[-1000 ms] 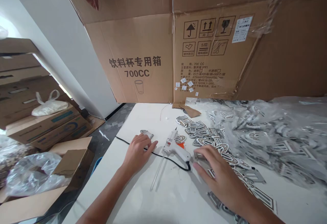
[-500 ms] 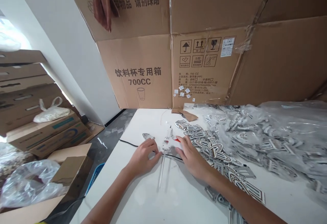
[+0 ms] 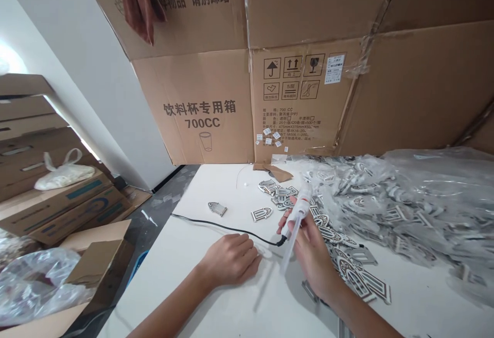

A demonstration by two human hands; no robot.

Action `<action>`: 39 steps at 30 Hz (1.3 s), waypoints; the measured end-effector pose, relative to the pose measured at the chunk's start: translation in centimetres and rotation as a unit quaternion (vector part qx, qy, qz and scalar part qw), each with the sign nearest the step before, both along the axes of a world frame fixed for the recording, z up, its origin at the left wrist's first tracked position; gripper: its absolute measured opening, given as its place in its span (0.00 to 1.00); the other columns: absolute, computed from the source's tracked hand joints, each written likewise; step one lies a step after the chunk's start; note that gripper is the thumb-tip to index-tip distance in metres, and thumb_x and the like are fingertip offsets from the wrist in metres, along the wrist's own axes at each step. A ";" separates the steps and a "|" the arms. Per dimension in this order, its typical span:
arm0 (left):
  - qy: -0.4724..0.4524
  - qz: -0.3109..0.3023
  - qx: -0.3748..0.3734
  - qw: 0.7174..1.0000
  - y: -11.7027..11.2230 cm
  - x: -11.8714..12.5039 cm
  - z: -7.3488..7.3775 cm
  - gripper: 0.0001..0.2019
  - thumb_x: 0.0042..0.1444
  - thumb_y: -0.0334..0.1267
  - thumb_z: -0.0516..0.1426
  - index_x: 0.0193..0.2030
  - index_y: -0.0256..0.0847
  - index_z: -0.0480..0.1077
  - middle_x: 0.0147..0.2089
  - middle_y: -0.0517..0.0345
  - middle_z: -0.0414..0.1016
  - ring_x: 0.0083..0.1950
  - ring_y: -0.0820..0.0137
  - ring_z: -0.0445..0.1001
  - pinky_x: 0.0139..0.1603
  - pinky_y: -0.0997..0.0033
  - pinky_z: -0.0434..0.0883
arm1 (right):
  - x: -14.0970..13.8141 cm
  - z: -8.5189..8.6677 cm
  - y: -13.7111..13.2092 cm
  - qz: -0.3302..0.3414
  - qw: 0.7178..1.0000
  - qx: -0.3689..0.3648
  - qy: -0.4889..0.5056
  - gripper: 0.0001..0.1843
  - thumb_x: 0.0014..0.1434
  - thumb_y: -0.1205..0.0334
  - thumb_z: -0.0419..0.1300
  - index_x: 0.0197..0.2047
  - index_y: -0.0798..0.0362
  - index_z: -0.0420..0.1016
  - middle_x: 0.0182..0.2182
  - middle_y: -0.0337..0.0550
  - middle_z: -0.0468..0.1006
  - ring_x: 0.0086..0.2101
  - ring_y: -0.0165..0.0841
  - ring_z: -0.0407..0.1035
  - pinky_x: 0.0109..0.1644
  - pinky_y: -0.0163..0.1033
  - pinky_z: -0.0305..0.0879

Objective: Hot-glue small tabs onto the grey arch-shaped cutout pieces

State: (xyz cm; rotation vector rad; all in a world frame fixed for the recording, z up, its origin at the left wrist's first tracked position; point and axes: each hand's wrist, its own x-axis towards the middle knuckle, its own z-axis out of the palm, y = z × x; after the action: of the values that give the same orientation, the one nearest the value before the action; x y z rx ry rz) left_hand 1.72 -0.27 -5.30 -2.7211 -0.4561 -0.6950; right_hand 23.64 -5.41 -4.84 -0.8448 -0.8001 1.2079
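My right hand (image 3: pixel 311 248) is closed round a white hot glue gun (image 3: pixel 298 209) and holds it lifted above the white table (image 3: pixel 200 286), nozzle pointing away. A clear glue stick (image 3: pixel 290 248) sticks out of its back. Its black cord (image 3: pixel 216 225) trails left across the table. My left hand (image 3: pixel 231 260) rests on the table near the cord with fingers curled under, holding nothing that I can see. A small silver-and-white badge piece (image 3: pixel 217 208) lies alone ahead of my left hand, another (image 3: pixel 261 214) closer to the gun.
A heap of similar badge pieces (image 3: pixel 347 255) spreads over the right of the table, partly under clear plastic bags (image 3: pixel 424 204). Large cardboard boxes (image 3: pixel 216 101) wall off the back. Flat cartons (image 3: pixel 57 194) and a plastic bag lie on the floor at left.
My right hand has picked the glue gun up off the table and raised it. My left hand has drawn back toward me and curled. One badge piece now lies uncovered where the gun was.
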 end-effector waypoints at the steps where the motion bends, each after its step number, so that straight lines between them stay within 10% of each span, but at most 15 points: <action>1: 0.009 0.026 -0.015 1.000 0.2 0.0 -0.1 0.12 0.68 0.33 0.55 0.31 0.43 0.67 0.26 0.58 0.69 0.27 0.67 0.68 0.26 0.63 0.59 | 0.0 0.0 -0.1 0.003 1.000 -0.011 0.025 0.35 0.59 0.49 0.73 0.65 0.37 0.65 0.42 0.35 0.74 0.40 0.33 0.70 0.50 0.40 0.71; 7: 0.043 0.101 -0.226 0.968 2.1 -1.5 1.7 0.16 0.69 0.34 0.55 0.61 0.47 0.71 0.54 0.51 0.80 0.53 0.59 0.79 0.49 0.60 0.75 | -0.9 0.2 -0.4 0.013 0.997 -0.013 0.076 0.34 0.53 0.57 0.77 0.61 0.38 0.71 0.39 0.35 0.73 0.33 0.30 0.69 0.41 0.39 0.71; 15: -0.018 0.147 -0.455 0.878 2.8 -1.9 2.1 0.09 0.64 0.38 0.60 0.50 0.45 0.74 0.47 0.54 0.75 0.46 0.63 0.75 0.50 0.62 0.74 | -2.6 -3.5 0.8 -0.023 0.998 0.053 0.003 0.24 0.57 0.48 0.72 0.54 0.44 0.75 0.34 0.35 0.70 0.28 0.31 0.70 0.36 0.41 0.69; 25: -0.055 0.119 -0.502 0.855 4.7 -2.2 1.3 0.11 0.58 0.44 0.66 0.44 0.44 0.75 0.46 0.55 0.74 0.45 0.63 0.76 0.47 0.62 0.76 | -2.7 -4.7 1.4 -0.035 0.995 0.040 -0.085 0.21 0.61 0.45 0.66 0.53 0.45 0.74 0.31 0.36 0.72 0.30 0.38 0.74 0.36 0.44 0.66; 32: -0.060 0.138 -0.330 0.932 4.7 0.1 -0.4 0.36 0.58 0.43 0.67 0.72 0.52 0.61 0.70 0.46 0.65 0.69 0.50 0.64 0.66 0.43 0.67 | -1.1 -2.1 2.0 0.002 0.983 0.069 -0.169 0.17 0.65 0.47 0.63 0.52 0.46 0.75 0.39 0.41 0.76 0.39 0.41 0.73 0.51 0.47 0.68; 39: -0.054 0.120 -0.331 0.935 4.6 2.1 -0.6 0.14 0.67 0.37 0.58 0.58 0.48 0.71 0.55 0.53 0.77 0.56 0.56 0.70 0.57 0.51 0.68 | -0.2 2.0 5.3 0.089 0.963 0.143 -0.209 0.15 0.65 0.48 0.63 0.47 0.48 0.79 0.39 0.40 0.77 0.39 0.38 0.73 0.50 0.45 0.68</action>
State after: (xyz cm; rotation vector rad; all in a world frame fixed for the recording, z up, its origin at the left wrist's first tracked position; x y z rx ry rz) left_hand 3.82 4.32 -5.91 -3.1469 -1.2207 -0.7240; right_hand 23.48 -0.11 -2.79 -0.8092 -1.3861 1.0454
